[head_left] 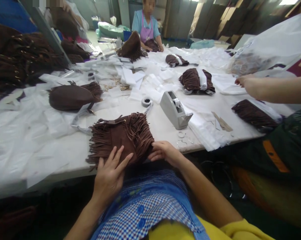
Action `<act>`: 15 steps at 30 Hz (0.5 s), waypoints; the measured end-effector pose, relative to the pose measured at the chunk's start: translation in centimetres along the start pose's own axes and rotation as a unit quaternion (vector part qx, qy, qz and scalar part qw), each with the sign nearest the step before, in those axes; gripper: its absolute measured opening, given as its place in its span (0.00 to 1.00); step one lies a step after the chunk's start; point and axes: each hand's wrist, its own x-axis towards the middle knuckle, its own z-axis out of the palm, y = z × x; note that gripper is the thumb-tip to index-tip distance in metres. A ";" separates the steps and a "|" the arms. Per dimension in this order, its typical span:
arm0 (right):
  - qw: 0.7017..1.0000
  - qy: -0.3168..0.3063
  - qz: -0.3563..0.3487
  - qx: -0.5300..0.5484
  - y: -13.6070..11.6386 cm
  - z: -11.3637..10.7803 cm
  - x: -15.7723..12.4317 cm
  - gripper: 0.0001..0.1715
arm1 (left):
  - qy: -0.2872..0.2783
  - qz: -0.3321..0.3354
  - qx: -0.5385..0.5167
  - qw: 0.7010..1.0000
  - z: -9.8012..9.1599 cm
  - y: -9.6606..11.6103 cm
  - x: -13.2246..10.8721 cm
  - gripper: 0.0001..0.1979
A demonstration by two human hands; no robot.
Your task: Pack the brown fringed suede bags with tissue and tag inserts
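A dark brown fringed bag [123, 133] lies at the table's near edge, its strap and small metal fitting along the far side. My left hand [110, 170] rests on its front flap with fingers spread and flat. At the bag's right edge, my right hand [165, 153] has bent fingers closed against the fringe; the fingertips are partly hidden there. Beyond the bag sits a roll of tape [147, 101], and to its right a grey tape dispenser [174, 110].
Another brown bag [72, 96] lies to the left, and a banded fringed bag [196, 81] farther back. White sheets [53, 133] litter the table. A co-worker's arm [272, 89] reaches in from the right; a person in a purple apron [147, 33] works across the table.
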 end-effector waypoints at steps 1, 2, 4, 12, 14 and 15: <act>0.999 -0.020 0.017 0.024 -0.2 -0.1 0.2 0.15 | 0.009 -0.004 -0.003 1.000 0.1 0.0 0.0 0.27; 0.998 -0.039 0.035 0.043 -0.5 -0.2 0.4 0.16 | 0.017 -0.009 -0.006 1.000 0.1 0.0 -0.1 0.27; 0.994 -0.067 0.064 0.062 -1.0 -0.2 0.7 0.21 | 0.030 -0.013 -0.008 0.999 0.3 0.1 0.0 0.26; 0.976 0.035 -0.033 -0.213 -1.7 -0.3 2.2 0.16 | 0.009 -0.018 0.039 0.999 0.9 0.7 -0.1 0.29; 0.956 0.064 -0.031 -0.284 -1.9 -0.9 1.9 0.13 | 0.001 -0.028 0.041 0.999 0.9 0.9 -0.3 0.29; 0.934 0.099 -0.043 -0.340 -2.1 -1.1 1.6 0.13 | -0.003 -0.035 0.040 0.999 0.9 1.1 -0.3 0.29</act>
